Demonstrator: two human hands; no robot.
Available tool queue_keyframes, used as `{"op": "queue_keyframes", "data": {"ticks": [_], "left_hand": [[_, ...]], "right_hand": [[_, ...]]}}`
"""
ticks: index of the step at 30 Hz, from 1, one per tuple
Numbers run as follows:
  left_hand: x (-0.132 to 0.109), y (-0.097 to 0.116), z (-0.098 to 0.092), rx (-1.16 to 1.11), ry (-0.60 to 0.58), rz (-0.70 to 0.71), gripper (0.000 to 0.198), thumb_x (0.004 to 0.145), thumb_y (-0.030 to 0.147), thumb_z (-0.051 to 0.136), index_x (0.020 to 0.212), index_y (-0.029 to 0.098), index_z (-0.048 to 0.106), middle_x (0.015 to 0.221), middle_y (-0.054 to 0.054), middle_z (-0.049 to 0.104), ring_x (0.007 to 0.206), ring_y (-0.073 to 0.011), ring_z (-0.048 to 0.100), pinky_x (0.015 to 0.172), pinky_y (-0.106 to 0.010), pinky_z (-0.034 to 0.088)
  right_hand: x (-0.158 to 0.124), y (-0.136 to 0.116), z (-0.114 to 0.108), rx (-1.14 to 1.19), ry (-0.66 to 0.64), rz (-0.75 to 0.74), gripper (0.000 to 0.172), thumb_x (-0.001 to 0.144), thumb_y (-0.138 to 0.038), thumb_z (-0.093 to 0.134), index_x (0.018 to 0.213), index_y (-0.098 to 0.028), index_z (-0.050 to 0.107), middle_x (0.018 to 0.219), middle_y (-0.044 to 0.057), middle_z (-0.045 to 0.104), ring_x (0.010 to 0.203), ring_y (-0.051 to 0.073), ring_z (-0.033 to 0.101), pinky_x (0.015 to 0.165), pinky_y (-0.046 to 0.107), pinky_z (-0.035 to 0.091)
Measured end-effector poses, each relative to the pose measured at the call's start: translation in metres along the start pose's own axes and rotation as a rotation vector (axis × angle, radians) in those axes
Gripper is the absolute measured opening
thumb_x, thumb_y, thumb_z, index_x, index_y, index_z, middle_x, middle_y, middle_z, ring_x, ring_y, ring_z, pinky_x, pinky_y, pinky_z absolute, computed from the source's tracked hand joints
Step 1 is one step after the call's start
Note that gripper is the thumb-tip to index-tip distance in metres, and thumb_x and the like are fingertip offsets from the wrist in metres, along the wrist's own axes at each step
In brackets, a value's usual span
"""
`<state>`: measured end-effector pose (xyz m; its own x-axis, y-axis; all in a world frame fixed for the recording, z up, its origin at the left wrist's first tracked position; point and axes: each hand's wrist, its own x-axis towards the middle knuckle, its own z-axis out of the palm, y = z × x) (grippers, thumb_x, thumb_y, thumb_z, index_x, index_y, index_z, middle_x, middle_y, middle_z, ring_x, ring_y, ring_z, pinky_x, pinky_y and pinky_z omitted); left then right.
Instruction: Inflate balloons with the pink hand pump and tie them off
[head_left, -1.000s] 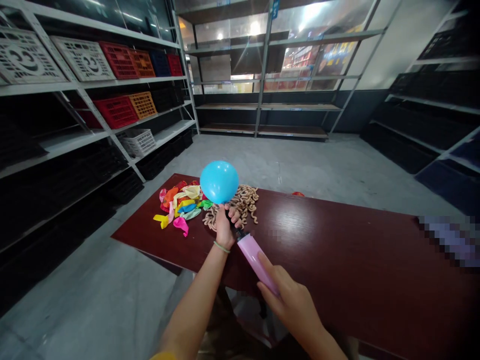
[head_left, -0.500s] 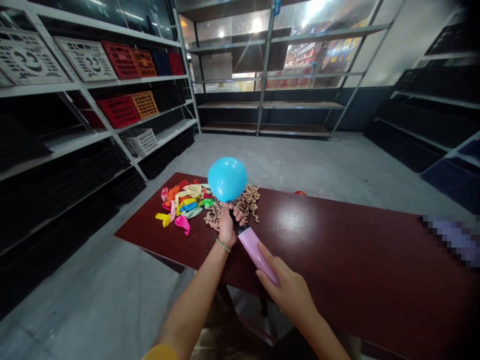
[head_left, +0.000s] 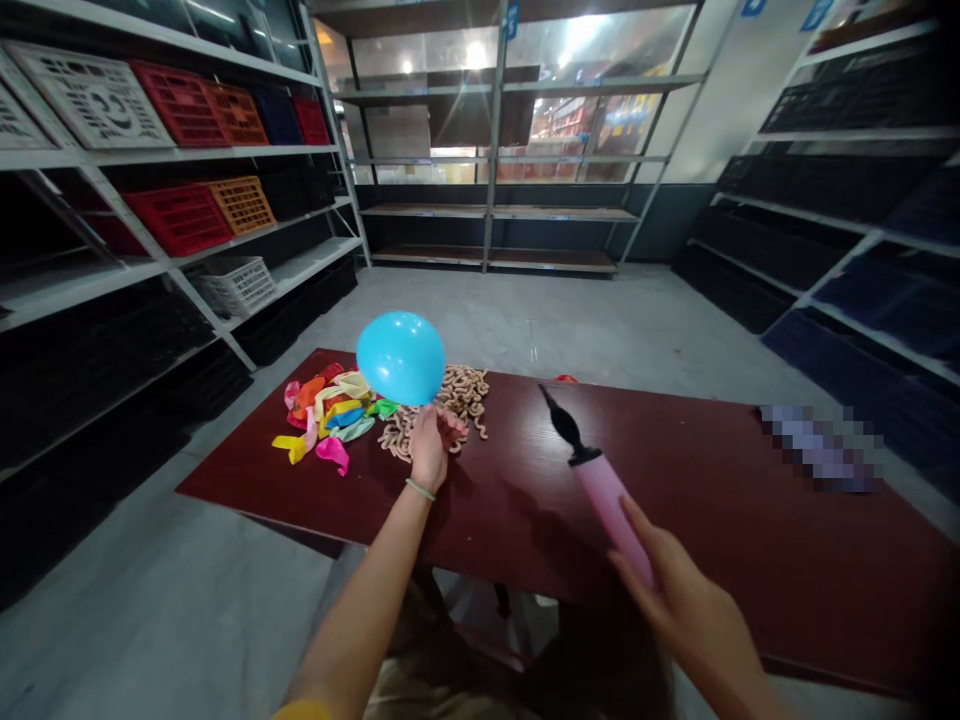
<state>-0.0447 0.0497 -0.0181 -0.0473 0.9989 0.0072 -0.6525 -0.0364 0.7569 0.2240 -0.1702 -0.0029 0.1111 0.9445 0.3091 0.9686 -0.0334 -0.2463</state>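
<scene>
A round, inflated blue balloon [head_left: 401,357] is pinched at its neck by my left hand [head_left: 430,447], over the table. Wrapped around a pink hand balloon pump [head_left: 613,510] is my right hand [head_left: 679,590], farther to the right. The pump's black nozzle points up and away, apart from the balloon. Behind and left of my left hand lies a heap of flat balloons [head_left: 330,412] in several colours. A pile of beige, curly strands [head_left: 466,395] sits just behind the left hand, partly hidden by it and the balloon.
Everything lies on a dark red-brown table [head_left: 525,500]. A blurred purple item [head_left: 817,447] rests at its right end. Shelving with red crates [head_left: 180,215] and white crates [head_left: 236,285] runs along the left. Beyond the grey floor stand metal racks [head_left: 491,210]; dark crates line the right.
The pump nozzle has come out of the balloon's neck, and my right hand has carried the pump to the right. My left hand keeps its pinch on the balloon. The view has turned slightly right.
</scene>
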Motion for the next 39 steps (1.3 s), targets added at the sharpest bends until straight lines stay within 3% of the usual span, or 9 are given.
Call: {"op": "queue_keyframes", "data": {"ticks": [2, 5, 11, 19, 26, 29, 33, 35, 39], "left_hand": [[-0.005, -0.002, 0.004, 0.062, -0.046, -0.018, 0.032, 0.087, 0.047, 0.061, 0.080, 0.019, 0.049, 0.063, 0.003, 0.054, 0.057, -0.0127, 0.057, 0.057, -0.026, 0.051], [-0.010, -0.004, 0.006, 0.156, -0.100, -0.052, 0.033, 0.086, 0.049, 0.061, 0.081, 0.018, 0.050, 0.062, 0.002, 0.056, 0.054, -0.0133, 0.058, 0.055, -0.026, 0.051], [-0.013, -0.010, 0.005, 0.268, -0.174, -0.091, 0.034, 0.088, 0.051, 0.058, 0.081, 0.018, 0.051, 0.061, 0.000, 0.057, 0.053, -0.0170, 0.060, 0.053, -0.032, 0.054], [-0.013, -0.018, 0.006, 0.299, -0.215, -0.097, 0.032, 0.090, 0.048, 0.055, 0.077, 0.019, 0.049, 0.057, 0.003, 0.049, 0.044, -0.0113, 0.047, 0.041, -0.023, 0.044], [-0.012, 0.018, 0.005, 0.327, -0.228, -0.021, 0.031, 0.090, 0.047, 0.055, 0.076, 0.020, 0.048, 0.054, 0.006, 0.041, 0.040, -0.0086, 0.039, 0.038, -0.019, 0.039], [-0.020, 0.048, 0.003, 0.406, -0.279, -0.095, 0.027, 0.090, 0.041, 0.054, 0.075, 0.019, 0.049, 0.053, 0.007, 0.038, 0.039, -0.0078, 0.035, 0.038, -0.020, 0.040], [-0.038, 0.078, 0.003, 0.499, -0.369, -0.240, 0.026, 0.089, 0.037, 0.054, 0.070, 0.019, 0.048, 0.051, 0.006, 0.038, 0.037, -0.0082, 0.033, 0.037, -0.021, 0.040], [-0.046, 0.088, 0.003, 0.567, -0.402, -0.301, 0.029, 0.089, 0.040, 0.054, 0.069, 0.020, 0.050, 0.050, 0.005, 0.038, 0.037, -0.0088, 0.034, 0.036, -0.021, 0.039], [-0.060, 0.101, 0.006, 0.762, -0.465, -0.402, 0.029, 0.087, 0.039, 0.057, 0.066, 0.021, 0.052, 0.048, 0.004, 0.039, 0.036, -0.0110, 0.036, 0.033, -0.024, 0.038]], "right_hand": [[0.014, 0.013, 0.001, -0.195, -0.006, 0.051, 0.056, 0.097, -0.045, 0.043, 0.151, -0.038, 0.031, 0.112, 0.005, 0.067, 0.067, 0.019, 0.069, 0.048, 0.028, 0.050], [0.032, 0.025, 0.009, -0.314, 0.002, 0.007, 0.053, 0.097, -0.038, 0.043, 0.150, -0.035, 0.035, 0.104, 0.007, 0.066, 0.075, 0.021, 0.066, 0.057, 0.030, 0.051], [0.043, 0.031, 0.023, -0.311, -0.018, -0.110, 0.054, 0.096, -0.036, 0.046, 0.149, -0.029, 0.036, 0.114, 0.010, 0.063, 0.091, 0.025, 0.062, 0.071, 0.036, 0.052], [0.046, 0.028, 0.018, -0.266, 0.004, -0.081, 0.052, 0.096, -0.047, 0.044, 0.145, -0.028, 0.044, 0.130, 0.012, 0.059, 0.104, 0.028, 0.063, 0.078, 0.039, 0.054], [0.067, 0.014, 0.014, -0.245, 0.011, -0.121, 0.054, 0.095, -0.048, 0.049, 0.142, -0.023, 0.049, 0.136, 0.016, 0.056, 0.120, 0.032, 0.056, 0.091, 0.046, 0.052], [0.083, -0.006, 0.011, -0.162, 0.158, -0.231, 0.047, 0.095, -0.039, 0.051, 0.138, -0.020, 0.055, 0.138, 0.016, 0.056, 0.129, 0.032, 0.048, 0.101, 0.048, 0.045], [0.109, -0.064, -0.003, -0.035, 0.314, -0.512, 0.046, 0.094, -0.023, 0.053, 0.141, -0.025, 0.050, 0.138, 0.007, 0.058, 0.136, 0.025, 0.042, 0.113, 0.045, 0.034], [0.124, -0.099, -0.013, -0.041, 0.289, -0.681, 0.051, 0.095, -0.020, 0.049, 0.146, -0.025, 0.043, 0.143, 0.004, 0.054, 0.141, 0.023, 0.035, 0.118, 0.045, 0.025], [0.148, -0.152, -0.023, -0.093, 0.038, -0.917, 0.056, 0.094, -0.027, 0.052, 0.148, -0.020, 0.037, 0.153, 0.004, 0.042, 0.147, 0.025, 0.023, 0.121, 0.055, 0.006]]}}
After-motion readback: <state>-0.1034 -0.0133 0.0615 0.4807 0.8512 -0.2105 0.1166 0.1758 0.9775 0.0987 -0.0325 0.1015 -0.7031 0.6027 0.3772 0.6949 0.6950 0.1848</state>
